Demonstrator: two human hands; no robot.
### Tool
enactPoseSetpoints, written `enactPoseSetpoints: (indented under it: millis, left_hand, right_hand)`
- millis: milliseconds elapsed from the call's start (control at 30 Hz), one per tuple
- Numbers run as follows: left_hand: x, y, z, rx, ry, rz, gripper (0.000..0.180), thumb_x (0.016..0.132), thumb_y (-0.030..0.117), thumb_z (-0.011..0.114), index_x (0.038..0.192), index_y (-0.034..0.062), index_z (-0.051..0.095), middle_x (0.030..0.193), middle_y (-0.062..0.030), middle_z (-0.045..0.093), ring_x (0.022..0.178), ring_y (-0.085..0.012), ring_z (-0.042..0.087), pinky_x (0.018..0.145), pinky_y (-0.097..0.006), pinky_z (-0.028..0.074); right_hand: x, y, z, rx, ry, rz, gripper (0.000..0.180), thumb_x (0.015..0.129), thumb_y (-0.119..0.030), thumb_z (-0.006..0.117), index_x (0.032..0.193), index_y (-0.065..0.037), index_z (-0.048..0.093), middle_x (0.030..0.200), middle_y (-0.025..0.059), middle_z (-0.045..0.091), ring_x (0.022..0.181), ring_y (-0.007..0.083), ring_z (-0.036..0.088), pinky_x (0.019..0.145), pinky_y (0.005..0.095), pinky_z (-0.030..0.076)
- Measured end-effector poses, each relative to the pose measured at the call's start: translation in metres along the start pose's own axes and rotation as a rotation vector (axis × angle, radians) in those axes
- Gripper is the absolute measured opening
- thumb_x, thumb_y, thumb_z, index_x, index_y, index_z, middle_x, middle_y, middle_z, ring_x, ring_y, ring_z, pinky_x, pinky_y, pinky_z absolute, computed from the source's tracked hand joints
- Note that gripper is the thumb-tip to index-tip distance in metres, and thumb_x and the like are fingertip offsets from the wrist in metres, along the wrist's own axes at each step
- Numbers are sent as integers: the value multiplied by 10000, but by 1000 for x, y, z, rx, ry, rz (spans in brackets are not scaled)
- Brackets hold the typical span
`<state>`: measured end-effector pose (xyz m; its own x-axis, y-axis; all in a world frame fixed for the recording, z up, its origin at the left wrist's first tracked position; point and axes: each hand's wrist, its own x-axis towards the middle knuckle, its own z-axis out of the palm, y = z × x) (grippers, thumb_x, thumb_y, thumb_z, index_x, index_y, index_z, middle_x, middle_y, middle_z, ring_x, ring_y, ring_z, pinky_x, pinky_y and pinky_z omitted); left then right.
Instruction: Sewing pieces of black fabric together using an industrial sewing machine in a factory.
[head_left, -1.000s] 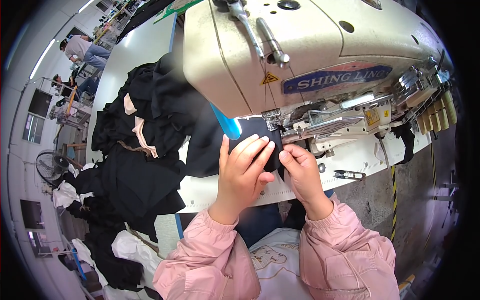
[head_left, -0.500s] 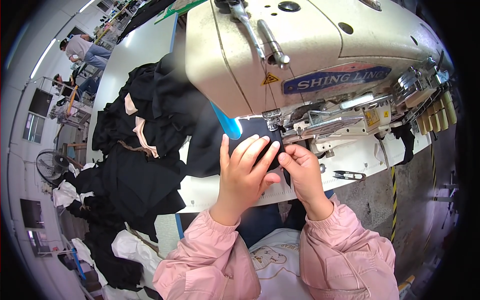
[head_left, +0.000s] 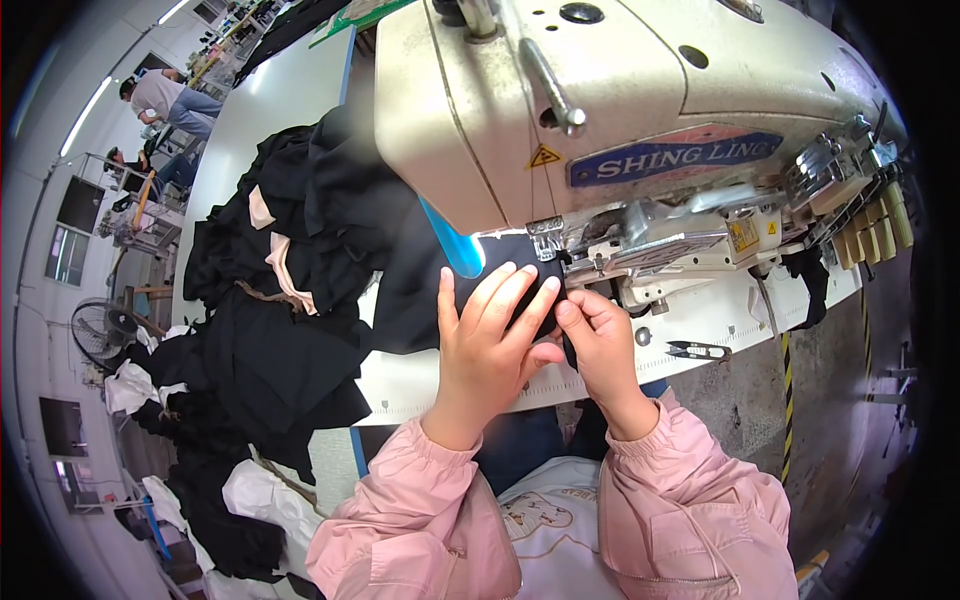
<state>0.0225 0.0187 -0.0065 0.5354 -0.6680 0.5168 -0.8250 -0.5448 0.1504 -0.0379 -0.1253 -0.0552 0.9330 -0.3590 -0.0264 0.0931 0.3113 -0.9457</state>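
Observation:
A black cloth [head_left: 405,305] lies under the needle area of a cream sewing machine [head_left: 610,75]. My left hand [head_left: 490,350] rests flat on it, fingers spread and pointing at the metal presser foot [head_left: 545,242]. Just right of that, my right hand [head_left: 603,350] pinches the cloth's right edge between thumb and fingers, close in front of the foot. A blue light strip [head_left: 455,245] glows over the cloth beside my left fingertips. Threads run down the machine's front to the needle, which I cannot make out clearly.
Black garments [head_left: 290,350] with pale strips heap at the left of the white table [head_left: 400,385]. Thread snips [head_left: 698,350] lie right of my right hand. A fan [head_left: 103,328] and two people [head_left: 165,98] are in the left background.
My right hand has shifted slightly toward the presser foot with the cloth edge. Levers on the machine's upper front have changed position, and a metal part right of the foot is now motion-blurred.

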Motion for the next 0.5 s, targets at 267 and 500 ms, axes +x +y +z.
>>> enactPoseSetpoints:
  millis: [267,500]
  left_hand:
    - [1,-4,3,7,-14,1,620,926,622,480,1350,198,639,1372,-54,568,1310,-254,514,1147,-654,211]
    - [-6,-13,8,-6,8,116,609,807,560,661,1308,215,669,1383,19,574,1318,-217,507,1182,-606,194]
  right_hand:
    - [2,0,-1,19,-10,26,210,1017,-185,625,1036,15,686,827,9,672,727,63,601,676,222,487]
    - [-10,-11,-12,-98,-65,196,287,1024,-269,609,926,-9,678,767,23,664,680,57,577,575,205,445]
